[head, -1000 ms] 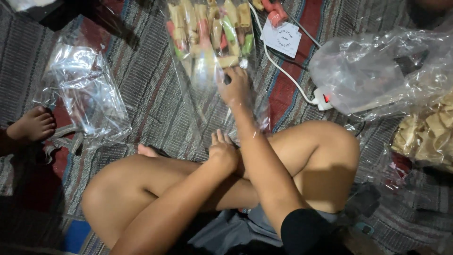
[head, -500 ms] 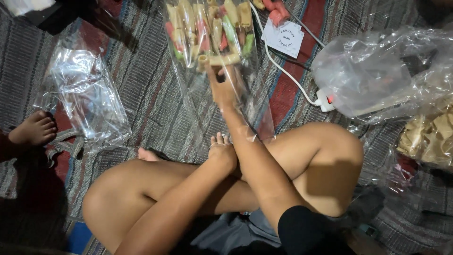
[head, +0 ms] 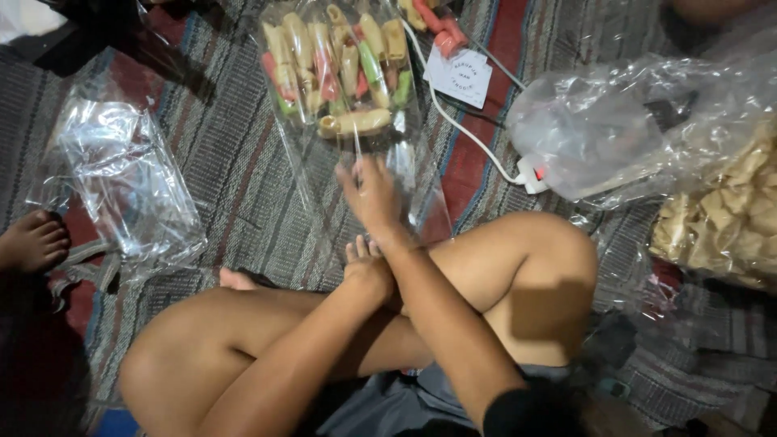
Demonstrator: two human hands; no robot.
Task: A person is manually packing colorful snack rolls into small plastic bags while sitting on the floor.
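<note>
The right hand (head: 372, 197) has a loose, open grip, fingers spread flat on the clear plastic bag of tan, green and pink tube-shaped crackers (head: 340, 73) lying on the striped woven mat (head: 235, 162). The left hand (head: 366, 263) rests half-curled, holding nothing, just behind it.

We sit cross-legged with our forearms crossed above our bare knees, our right hand (head: 371, 194) stretched forward with its fingers spread and palm down, our left hand (head: 366, 263) tucked just beneath that wrist, its fingers held loosely together.
</note>
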